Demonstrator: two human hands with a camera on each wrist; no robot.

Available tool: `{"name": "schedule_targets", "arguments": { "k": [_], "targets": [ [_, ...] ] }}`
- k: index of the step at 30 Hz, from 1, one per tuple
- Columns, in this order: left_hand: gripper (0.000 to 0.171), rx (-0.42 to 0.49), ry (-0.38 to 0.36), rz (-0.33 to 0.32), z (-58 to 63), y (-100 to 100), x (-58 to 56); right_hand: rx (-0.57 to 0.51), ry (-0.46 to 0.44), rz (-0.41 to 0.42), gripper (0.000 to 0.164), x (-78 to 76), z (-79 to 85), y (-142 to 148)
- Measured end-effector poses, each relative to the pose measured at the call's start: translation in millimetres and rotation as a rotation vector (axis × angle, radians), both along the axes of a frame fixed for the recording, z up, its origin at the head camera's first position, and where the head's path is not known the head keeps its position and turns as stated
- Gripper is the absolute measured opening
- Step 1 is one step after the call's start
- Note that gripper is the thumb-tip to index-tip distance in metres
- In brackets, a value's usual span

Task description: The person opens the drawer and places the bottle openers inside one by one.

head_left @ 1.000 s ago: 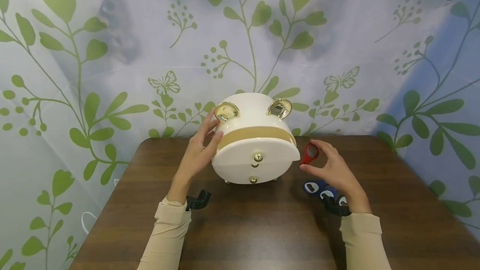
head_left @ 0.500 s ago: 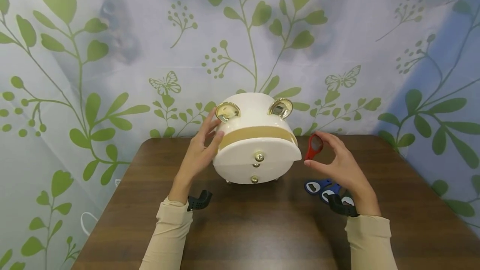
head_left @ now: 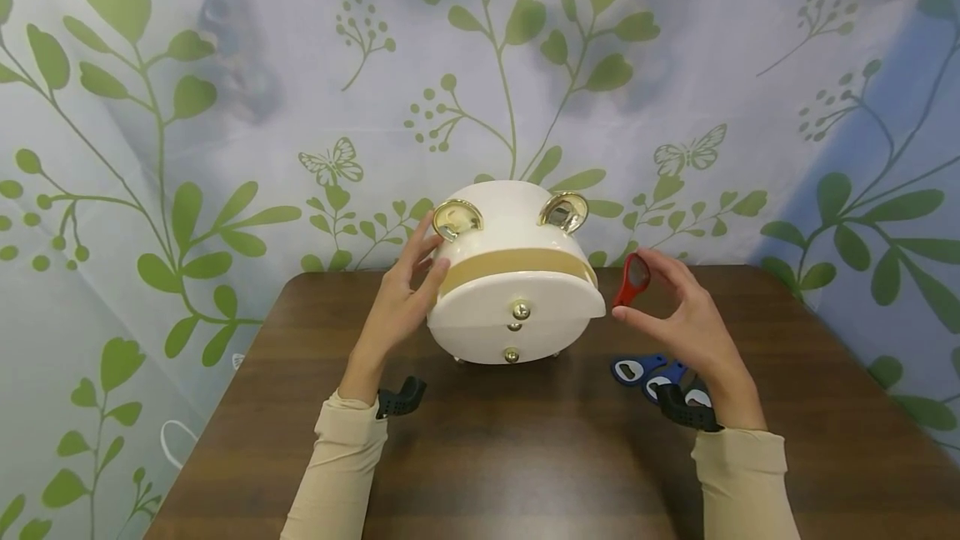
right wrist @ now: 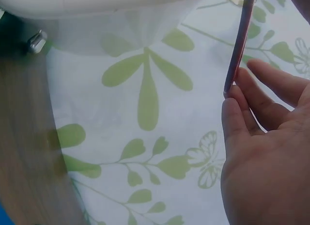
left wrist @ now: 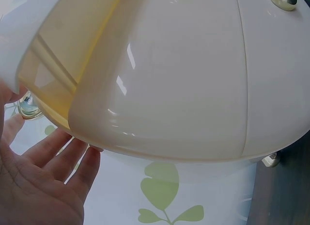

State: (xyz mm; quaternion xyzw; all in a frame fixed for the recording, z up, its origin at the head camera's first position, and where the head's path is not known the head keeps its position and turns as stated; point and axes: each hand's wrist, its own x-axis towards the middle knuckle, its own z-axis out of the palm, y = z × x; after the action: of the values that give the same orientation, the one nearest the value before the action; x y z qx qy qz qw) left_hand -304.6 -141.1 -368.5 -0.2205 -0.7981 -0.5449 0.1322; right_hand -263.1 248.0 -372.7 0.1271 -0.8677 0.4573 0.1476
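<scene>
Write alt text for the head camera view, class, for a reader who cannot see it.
A person's left hand rests against the side of a white box with gold trim on a brown table, while the right hand pinches a red bottle opener beside it. Blue bottle openers lie near the right wrist; a leaf-patterned curtain hangs behind.

The box (head_left: pixel 513 273) beside the left hand's grip is glossy cream plastic with shiny gold metal knobs (head_left: pixel 520 310), the opener (head_left: pixel 632 279) looks smooth red plastic, and the desk (head_left: pixel 525 457) is dark, faintly sheened wood.
</scene>
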Motion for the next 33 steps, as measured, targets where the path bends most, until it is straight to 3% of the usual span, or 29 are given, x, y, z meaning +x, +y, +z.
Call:
{"name": "schedule_targets", "arguments": {
  "k": [19,28,33],
  "targets": [
    [0.066,0.014,0.003,0.006,-0.4,1,-0.3,-0.076,0.062,0.098,0.083,6.8,8.7,-19],
    [0.066,0.016,0.009,-0.005,-0.3,1,0.1,-0.083,0.018,0.017,0.084,7.4,11.0,-26],
    [0.066,0.015,0.030,0.001,-0.4,1,0.0,-0.132,0.047,-0.037,0.081,6.0,13.1,-35]
  ]
}}
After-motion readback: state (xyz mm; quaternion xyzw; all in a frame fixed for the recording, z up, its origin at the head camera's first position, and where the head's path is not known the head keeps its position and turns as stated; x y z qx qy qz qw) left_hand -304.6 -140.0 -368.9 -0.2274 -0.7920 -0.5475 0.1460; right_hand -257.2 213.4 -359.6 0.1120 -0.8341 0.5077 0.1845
